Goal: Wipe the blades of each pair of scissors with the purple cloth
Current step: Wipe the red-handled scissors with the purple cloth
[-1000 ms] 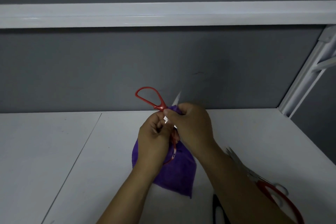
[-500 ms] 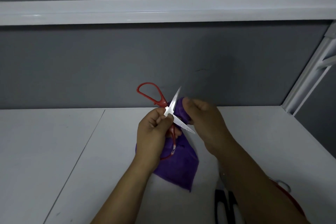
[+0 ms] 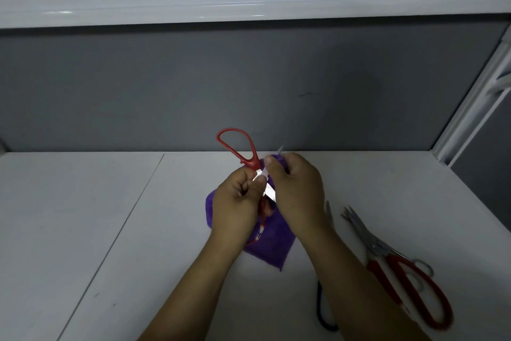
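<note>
My left hand (image 3: 237, 202) grips a pair of red-handled scissors (image 3: 239, 147) near the pivot, held up above the table with one handle loop pointing up and the blades spread. My right hand (image 3: 297, 188) pinches the purple cloth (image 3: 272, 244) around the upper blade, whose tip pokes out above my fingers. The rest of the cloth hangs down under both hands. The lower handle is mostly hidden behind my left hand.
A larger pair of red-handled scissors (image 3: 398, 266) lies on the white table (image 3: 83, 230) at the right. A black-handled pair (image 3: 323, 310) is partly hidden under my right forearm. A grey wall and a white shelf (image 3: 249, 6) stand behind.
My right hand has slid with the cloth back up over the upper blade, which was bare half a second ago. The left hand holds the scissors in about the same place.
</note>
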